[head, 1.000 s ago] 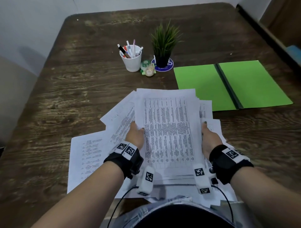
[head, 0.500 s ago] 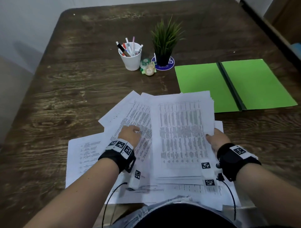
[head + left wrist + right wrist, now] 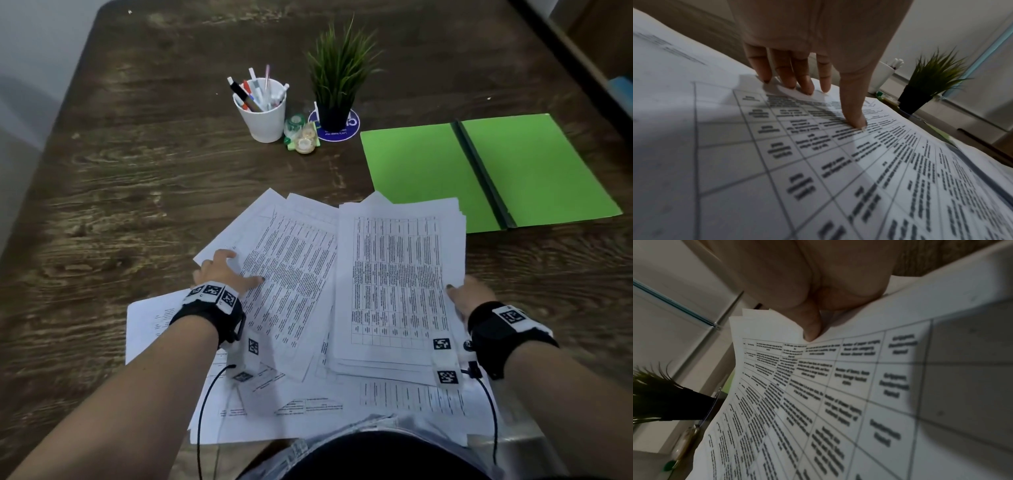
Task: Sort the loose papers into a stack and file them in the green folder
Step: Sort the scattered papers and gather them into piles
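Observation:
A stack of printed papers lies right of centre, its far corner over the open green folder. My right hand grips the stack's right edge. In the right wrist view its thumb lies on the top sheet of the stack, the fingers hidden below. Loose papers fan out to the left. My left hand rests on them with straight, spread fingers. In the left wrist view the thumb and fingertips touch a table-printed sheet.
On the dark wooden table stand a white cup of pens, a potted plant and small tape rolls, behind the papers. More sheets hang over the near edge by my lap.
The left hand has let go of the stack and moved left onto the loose sheets. The right hand has carried the stack to the right, toward the folder.

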A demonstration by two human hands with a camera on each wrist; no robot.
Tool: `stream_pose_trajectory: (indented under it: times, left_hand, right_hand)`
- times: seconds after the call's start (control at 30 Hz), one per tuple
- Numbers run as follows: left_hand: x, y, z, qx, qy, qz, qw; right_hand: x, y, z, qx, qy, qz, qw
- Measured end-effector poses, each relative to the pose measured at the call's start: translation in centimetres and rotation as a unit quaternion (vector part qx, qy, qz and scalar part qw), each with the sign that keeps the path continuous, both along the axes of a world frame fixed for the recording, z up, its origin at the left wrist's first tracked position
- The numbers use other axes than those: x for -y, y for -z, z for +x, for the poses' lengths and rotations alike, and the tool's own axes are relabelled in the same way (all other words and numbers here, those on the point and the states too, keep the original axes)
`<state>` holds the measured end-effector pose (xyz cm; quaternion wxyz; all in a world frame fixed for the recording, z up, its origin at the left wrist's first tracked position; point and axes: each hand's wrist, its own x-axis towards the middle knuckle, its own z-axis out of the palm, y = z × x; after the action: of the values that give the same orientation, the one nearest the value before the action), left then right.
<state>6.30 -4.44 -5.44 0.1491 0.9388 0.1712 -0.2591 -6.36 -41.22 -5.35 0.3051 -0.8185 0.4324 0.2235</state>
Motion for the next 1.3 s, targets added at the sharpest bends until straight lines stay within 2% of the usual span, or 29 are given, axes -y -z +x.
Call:
stream_pose_trajectory:
  times: [0.13,0.27,0.33,0.43,0.6,0.77,0.83,0.9,1.07,1.13,1.3]
  left_hand:
    - [0.4,0.1,-0.1,0.027,-0.027,-0.003,0.999]
    - [0.1,0.1,0.3,0.007,-0.035,-0.037,0.999]
    - [-0.1,0.1,0.4,0.002,-0.02,-0.036,0.999]
    - [0.3,0.2,-0.4,0.048,0.017,-0.026,0.998]
    - [0.9,-0.2,-1.3,0.084,-0.041,-0.096,0.991]
    - [0.9,-0.7,-0.4,0.091,-0.058,-0.145,0.984]
    - [1.2,-0.6,-0.2,0.09,-0.059,-0.147,0.983]
    - [1.9,-0.4,0.1,0.088,-0.055,-0.142,0.984]
    - [4.0,0.3,0.8,0.113,-0.048,-0.137,0.983]
    - [4.9,0.5,0.9,0.114,-0.039,-0.104,0.987]
    - [6.4,0.5,0.5,0.096,-0.021,-0.033,0.995]
  right_hand:
    - [0.1,0.4,-0.1,0.004,0.004,0.012,1.0]
    - [0.3,0.4,-0.4,0.026,0.021,0.014,0.999]
    - [0.5,0.9,-0.6,0.043,0.031,0.019,0.998]
    - [1.0,1.8,-0.6,0.057,0.055,0.032,0.996]
    - [2.1,3.3,-0.9,0.095,0.085,0.06,0.99]
    - [3.2,4.2,-1.4,0.125,0.146,0.126,0.973]
    - [3.0,3.8,-1.5,0.158,0.205,0.185,0.948]
    - [3.0,3.7,-1.6,0.171,0.239,0.218,0.93]
    - [3.5,5.3,-1.4,0.151,0.186,0.162,0.957]
    - [3.6,5.7,-1.3,0.142,0.175,0.139,0.964]
    - [3.4,5.5,-1.2,0.15,0.176,0.143,0.962]
